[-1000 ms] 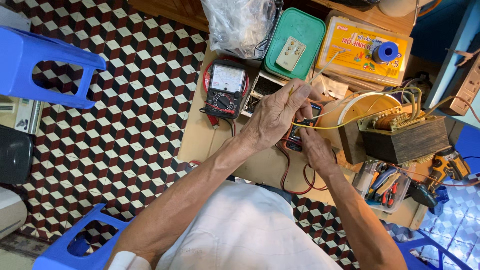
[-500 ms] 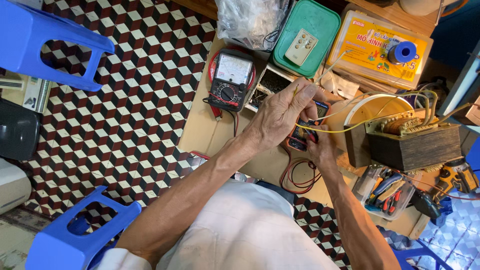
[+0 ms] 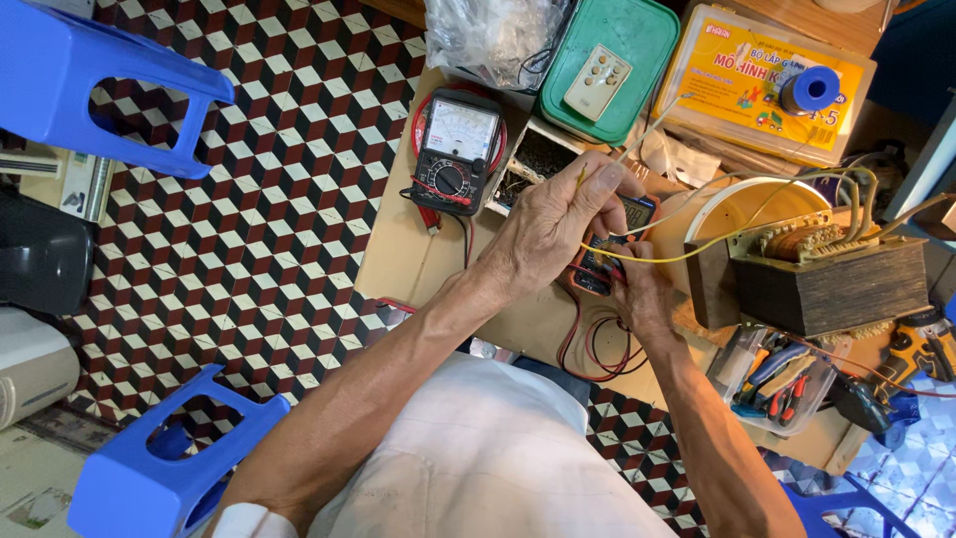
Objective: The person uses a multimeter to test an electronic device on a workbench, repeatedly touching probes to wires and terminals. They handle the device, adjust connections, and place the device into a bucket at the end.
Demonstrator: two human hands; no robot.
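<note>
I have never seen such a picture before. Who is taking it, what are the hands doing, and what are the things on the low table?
A camera worn on the person's head looks straight down, so you see their own arms. The left hand pinches a yellow wire between its fingers. The right hand is lower, at a small orange meter that is mostly hidden. The wire runs to a transformer. On the table also lie a black dial meter, a green box and a tray of pliers.

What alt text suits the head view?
A person's left hand pinches a yellow wire running to a transformer, while the right hand rests on a small orange meter. A black dial meter lies nearby.
</note>
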